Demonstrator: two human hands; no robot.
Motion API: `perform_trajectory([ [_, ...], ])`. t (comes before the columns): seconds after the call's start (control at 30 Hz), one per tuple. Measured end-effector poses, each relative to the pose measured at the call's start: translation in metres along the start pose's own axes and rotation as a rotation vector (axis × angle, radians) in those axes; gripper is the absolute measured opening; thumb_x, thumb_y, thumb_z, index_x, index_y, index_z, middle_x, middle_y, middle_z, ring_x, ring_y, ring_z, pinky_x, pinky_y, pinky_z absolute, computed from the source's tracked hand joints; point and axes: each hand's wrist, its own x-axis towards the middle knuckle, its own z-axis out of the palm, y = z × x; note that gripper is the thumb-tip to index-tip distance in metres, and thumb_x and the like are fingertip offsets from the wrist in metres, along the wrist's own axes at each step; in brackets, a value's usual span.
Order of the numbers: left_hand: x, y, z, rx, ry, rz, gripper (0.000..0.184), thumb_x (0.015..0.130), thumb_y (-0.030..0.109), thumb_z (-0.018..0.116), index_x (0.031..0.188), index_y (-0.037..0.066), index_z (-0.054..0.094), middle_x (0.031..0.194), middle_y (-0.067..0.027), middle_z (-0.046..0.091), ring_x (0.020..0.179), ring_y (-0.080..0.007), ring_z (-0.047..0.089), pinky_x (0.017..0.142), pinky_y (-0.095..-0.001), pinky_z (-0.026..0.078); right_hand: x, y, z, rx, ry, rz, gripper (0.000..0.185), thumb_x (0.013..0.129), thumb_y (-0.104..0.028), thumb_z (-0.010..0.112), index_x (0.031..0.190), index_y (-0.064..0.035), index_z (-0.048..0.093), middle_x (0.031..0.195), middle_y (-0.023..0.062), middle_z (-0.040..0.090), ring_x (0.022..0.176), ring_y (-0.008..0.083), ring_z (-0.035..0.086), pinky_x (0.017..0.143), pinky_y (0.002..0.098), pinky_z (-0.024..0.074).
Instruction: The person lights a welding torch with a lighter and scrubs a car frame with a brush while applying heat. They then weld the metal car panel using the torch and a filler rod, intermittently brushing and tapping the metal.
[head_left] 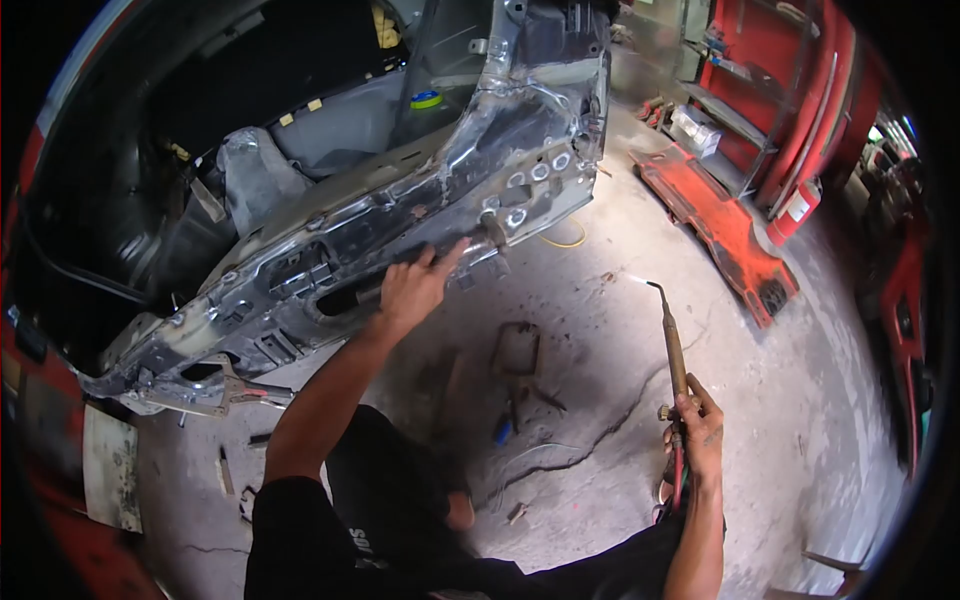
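Observation:
My left hand (pixel 412 290) is at the lower edge of the bare-metal car body (pixel 370 215). Its index finger stretches forward, and the other fingers curl around what looks like a hammer (pixel 492 238), its head against the sill. Most of the handle is hidden by the hand. Out to the right, my right hand (pixel 700 425) grips a brass gas torch (pixel 676 345) around its valve end. The torch stands upright, its bent tip turned left with a small bright flame, well apart from the car body. A red hose runs down from the handle.
Locking pliers (pixel 228 390) clamp the sill at left. A C-shaped clamp (pixel 517 348) and a blue-handled tool (pixel 503 430) lie on the cracked concrete floor. A red panel (pixel 715 230), a fire extinguisher (pixel 795 212) and a red shelf unit (pixel 760 90) stand at right.

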Motion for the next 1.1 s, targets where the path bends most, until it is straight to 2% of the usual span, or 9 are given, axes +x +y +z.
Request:
perform_trajectory([
  [0.33,-0.001,0.002,-0.007,-0.018,0.072,0.008,0.073,0.093,0.01,0.064,0.159,0.036,0.05,0.104,-0.0157,0.072,0.067,-0.0395,0.072,0.068,-0.0515,0.059,0.001,0.005,-0.001,-0.026,-0.006,0.002,0.076,0.102,-0.035,0.071,0.157,0.0076,0.042,0.081,0.0128,0.07,0.048,0.0144,0.059,0.042,0.028,0.0488],
  [0.53,0.004,0.003,-0.014,-0.006,0.04,-0.031,0.074,0.092,0.009,0.063,0.159,0.037,0.049,0.108,-0.0145,0.072,0.067,-0.0398,0.072,0.067,-0.0519,0.059,0.004,0.003,0.003,-0.01,-0.015,0.003,0.073,0.103,-0.034,0.07,0.158,0.0065,0.042,0.082,0.0133,0.071,0.048,0.0145,0.06,0.043,0.0275,0.0492],
  [0.63,0.004,0.003,-0.017,-0.062,0.018,0.005,0.067,0.096,0.014,0.063,0.158,0.036,0.051,0.108,-0.0146,0.072,0.067,-0.0406,0.071,0.066,-0.0519,0.058,0.006,0.003,0.001,-0.018,-0.012,-0.006,0.073,0.103,-0.034,0.07,0.157,0.0067,0.042,0.082,0.0138,0.071,0.048,0.0146,0.06,0.043,0.0275,0.0494],
  [0.73,0.007,-0.005,-0.026,-0.05,-0.037,-0.046,0.055,0.102,0.022,0.063,0.155,0.036,0.056,0.108,-0.0166,0.073,0.073,-0.0414,0.072,0.072,-0.053,0.059,0.003,0.006,0.002,-0.022,-0.023,-0.002,0.073,0.103,-0.034,0.071,0.157,0.0065,0.043,0.082,0.0141,0.071,0.048,0.0147,0.06,0.043,0.0278,0.0497],
  [0.83,-0.001,0.014,-0.016,-0.242,-0.071,-0.112,0.046,0.106,0.029,0.062,0.152,0.029,0.06,0.107,-0.02,0.073,0.081,-0.0413,0.073,0.079,-0.052,0.058,0.002,0.006,0.001,-0.019,-0.023,0.004,0.074,0.103,-0.036,0.071,0.157,0.0062,0.043,0.082,0.014,0.071,0.049,0.0148,0.061,0.043,0.0279,0.0499],
  [0.9,-0.031,0.036,0.051,-0.729,0.211,-0.144,0.044,0.107,0.03,0.062,0.148,0.016,0.062,0.104,-0.019,0.074,0.081,-0.0355,0.074,0.081,-0.051,0.056,0.003,0.003,0.001,-0.027,-0.017,-0.002,0.075,0.102,-0.036,0.072,0.157,0.0061,0.043,0.082,0.0137,0.071,0.049,0.0147,0.061,0.043,0.0279,0.05],
  [0.97,-0.064,0.077,0.062,-1.042,-0.162,-0.484,0.043,0.106,0.031,0.064,0.14,0.005,0.065,0.093,-0.0137,0.072,0.074,-0.0248,0.07,0.071,-0.045,0.056,0.003,0.004,0.002,-0.021,-0.011,-0.001,0.075,0.102,-0.036,0.072,0.157,0.0061,0.043,0.082,0.0134,0.071,0.049,0.0146,0.061,0.043,0.0278,0.0497],
  [1.03,-0.087,0.114,0.056,-1.412,-0.564,-1.02,0.042,0.105,0.03,0.067,0.137,0.003,0.064,0.086,-0.0074,0.065,0.073,-0.0161,0.063,0.063,-0.0381,0.054,0.004,0.003,0.002,-0.035,-0.015,0.002,0.075,0.102,-0.036,0.072,0.157,0.0061,0.043,0.081,0.013,0.07,0.049,0.0145,0.06,0.043,0.0278,0.0495],
  [1.1,-0.116,0.123,0.098,-1.617,-0.586,-1.084,0.041,0.105,0.03,0.067,0.137,0.004,0.062,0.086,-0.0055,0.062,0.073,-0.015,0.062,0.06,-0.0333,0.051,0.005,0.003,0.001,-0.052,-0.01,0.004,0.074,0.102,-0.034,0.072,0.157,0.0062,0.043,0.081,0.0123,0.07,0.049,0.0143,0.06,0.043,0.0278,0.0492],
])
